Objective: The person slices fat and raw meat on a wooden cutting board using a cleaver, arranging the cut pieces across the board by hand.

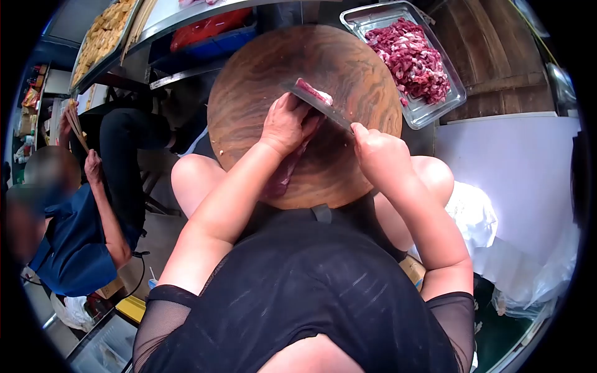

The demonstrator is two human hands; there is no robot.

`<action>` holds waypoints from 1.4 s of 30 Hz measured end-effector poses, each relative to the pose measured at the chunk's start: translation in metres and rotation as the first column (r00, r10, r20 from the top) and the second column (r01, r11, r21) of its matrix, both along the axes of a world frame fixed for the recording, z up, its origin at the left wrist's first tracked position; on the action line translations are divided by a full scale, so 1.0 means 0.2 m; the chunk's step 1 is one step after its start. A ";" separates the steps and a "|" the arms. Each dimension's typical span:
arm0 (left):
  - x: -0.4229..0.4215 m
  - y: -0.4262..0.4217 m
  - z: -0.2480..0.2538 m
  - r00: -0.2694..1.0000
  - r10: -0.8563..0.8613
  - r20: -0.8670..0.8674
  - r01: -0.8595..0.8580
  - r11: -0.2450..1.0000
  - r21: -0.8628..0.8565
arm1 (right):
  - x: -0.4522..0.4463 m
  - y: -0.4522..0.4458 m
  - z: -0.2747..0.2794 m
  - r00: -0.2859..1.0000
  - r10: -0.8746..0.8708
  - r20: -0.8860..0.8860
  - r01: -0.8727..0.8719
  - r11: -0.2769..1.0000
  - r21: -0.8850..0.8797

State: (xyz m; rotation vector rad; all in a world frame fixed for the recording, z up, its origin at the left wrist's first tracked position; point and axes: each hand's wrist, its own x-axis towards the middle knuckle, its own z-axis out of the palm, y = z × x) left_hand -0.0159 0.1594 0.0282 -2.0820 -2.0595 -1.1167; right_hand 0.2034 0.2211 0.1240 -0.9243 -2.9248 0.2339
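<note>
On the round wooden board (249, 81) a long strip of red meat (283, 176) runs from the near edge up under my left hand (287, 124). That hand presses on the meat, its fingers curled beside the blade. My right hand (376, 149) is wrapped round the handle of a knife (329, 112), whose blade slants up and to the left across the meat. A piece of meat with white fat (314, 91) lies against the far side of the blade. Small scraps dot the board.
A clear tray (451, 105) of cut red meat (410, 62) stands at the back right. A co-worker (81, 230) at the left holds thin sticks (76, 127). A tray of yellowish pieces (109, 34) is at the upper left, a white bag (472, 211) at the right.
</note>
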 end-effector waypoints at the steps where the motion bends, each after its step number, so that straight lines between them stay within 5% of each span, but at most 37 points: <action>1: 0.00 0.00 0.00 1.000 0.003 0.012 -0.003 1.000 -0.005 | -0.01 0.01 0.01 0.999 -0.004 0.034 0.006 0.998 -0.066; 11: -0.01 0.02 0.02 0.997 -0.021 0.073 0.021 1.000 0.006 | -0.17 0.19 0.10 0.954 0.091 0.285 -0.037 0.981 -0.188; 20: -0.02 0.01 -0.03 0.990 -0.029 0.140 0.028 1.000 0.011 | -0.60 0.31 -0.05 0.962 0.237 0.136 -0.202 0.953 -0.227; 25: 0.04 0.03 -0.02 0.995 -0.038 0.091 0.032 0.997 0.065 | -0.74 0.43 -0.06 0.962 0.121 0.246 -0.047 0.957 -0.288; 29: 0.02 -0.02 -0.03 0.996 -0.032 0.082 0.032 0.999 0.001 | -0.51 0.47 -0.06 0.969 0.052 -0.242 -0.075 0.994 -0.085; 30: 0.02 -0.02 -0.03 0.994 -0.039 0.101 0.039 0.999 0.000 | -0.44 0.43 -0.02 0.969 0.056 -0.241 -0.078 0.993 -0.085; 37: 0.00 -0.02 -0.04 0.995 -0.020 0.099 0.016 0.999 0.041 | 0.02 0.23 0.04 0.983 0.042 0.180 -0.013 0.987 -0.163; 42: 0.02 -0.02 -0.03 0.985 -0.015 0.173 0.025 0.998 -0.052 | -0.23 0.19 -0.08 0.989 0.017 0.150 0.014 0.980 -0.200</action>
